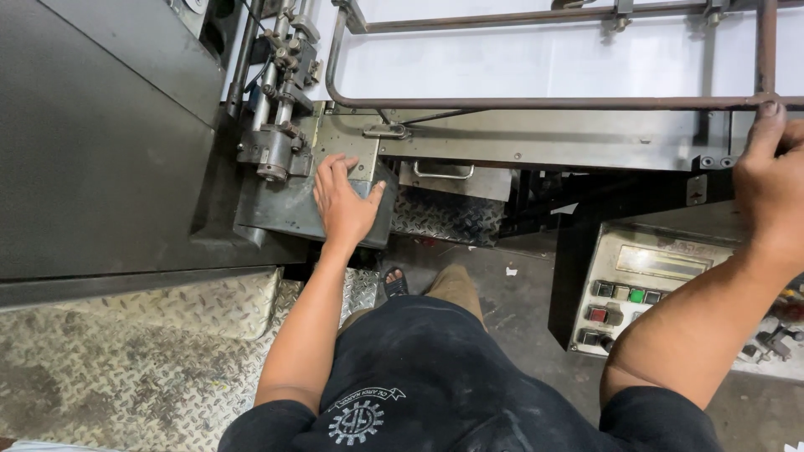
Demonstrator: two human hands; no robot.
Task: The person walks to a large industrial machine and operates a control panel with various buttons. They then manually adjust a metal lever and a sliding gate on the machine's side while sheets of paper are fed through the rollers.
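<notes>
The left hand (343, 205) lies flat and open on a grey metal box (285, 209) beside the roller fittings (276, 151); the right hand (770, 180) is wrapped around the rusty rail (536, 103). Fingers so near those fittings could get pinched if the machine moves, and a slip off the rail could cost balance.

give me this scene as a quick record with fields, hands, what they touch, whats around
setting: large grey printing-type machine on a diamond-plate metal floor
left hand: left hand flat, fingers spread, on a grey metal side cover
right hand: right hand gripping a brown metal guard rail
near left hand: roller bracket assembly
below right arm: control panel with red and green buttons
also seen: sandalled foot
</notes>
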